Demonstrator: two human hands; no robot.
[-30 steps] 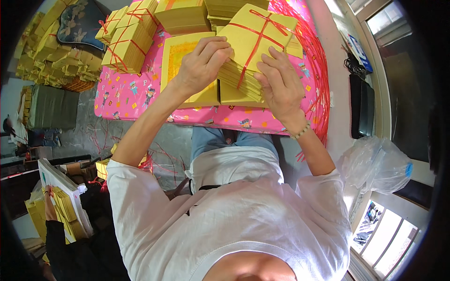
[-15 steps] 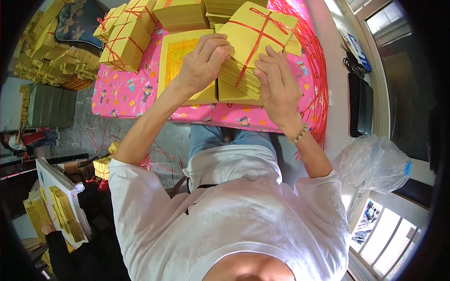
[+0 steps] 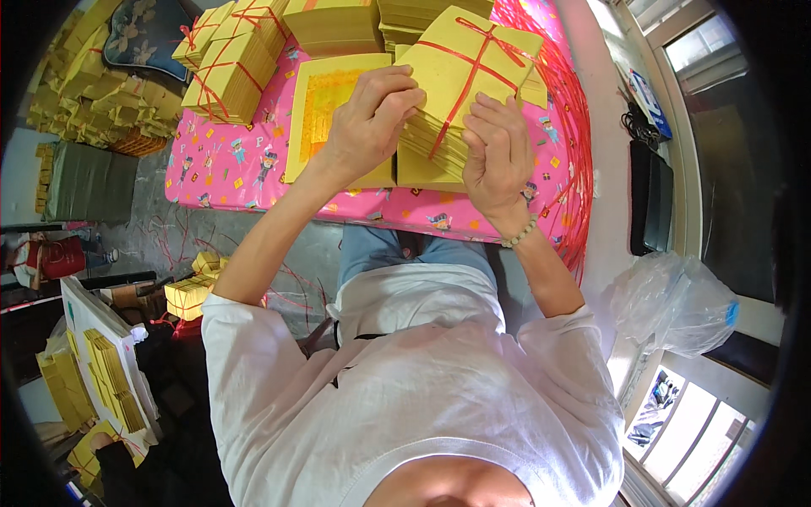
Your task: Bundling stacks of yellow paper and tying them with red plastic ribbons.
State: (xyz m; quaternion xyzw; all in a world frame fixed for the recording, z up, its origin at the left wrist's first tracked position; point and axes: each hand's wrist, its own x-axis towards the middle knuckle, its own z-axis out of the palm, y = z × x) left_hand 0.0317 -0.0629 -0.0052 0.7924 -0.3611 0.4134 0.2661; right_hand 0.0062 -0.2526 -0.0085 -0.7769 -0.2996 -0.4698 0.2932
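A thick bundle of yellow paper sheets is tied crosswise with red ribbon, its bow near the far right corner. It lies tilted on other yellow stacks on the table. My left hand grips its left edge with curled fingers. Along the right edge, my right hand holds it too, fingers bent over the top and thumb at the side. Left of the bundle, partly behind my left hand, lies a yellow sheet with an orange printed patch.
Tied yellow bundles and taller stacks stand at the back of the pink patterned tablecloth. Loose red ribbons hang over its right side. A clear plastic bag is at right. Lower left, another person's hand touches yellow paper.
My right hand has shifted slightly left and its fingers have curled more over the bundle's edge. My left hand stays on the bundle. At lower left, the other person's hand has moved.
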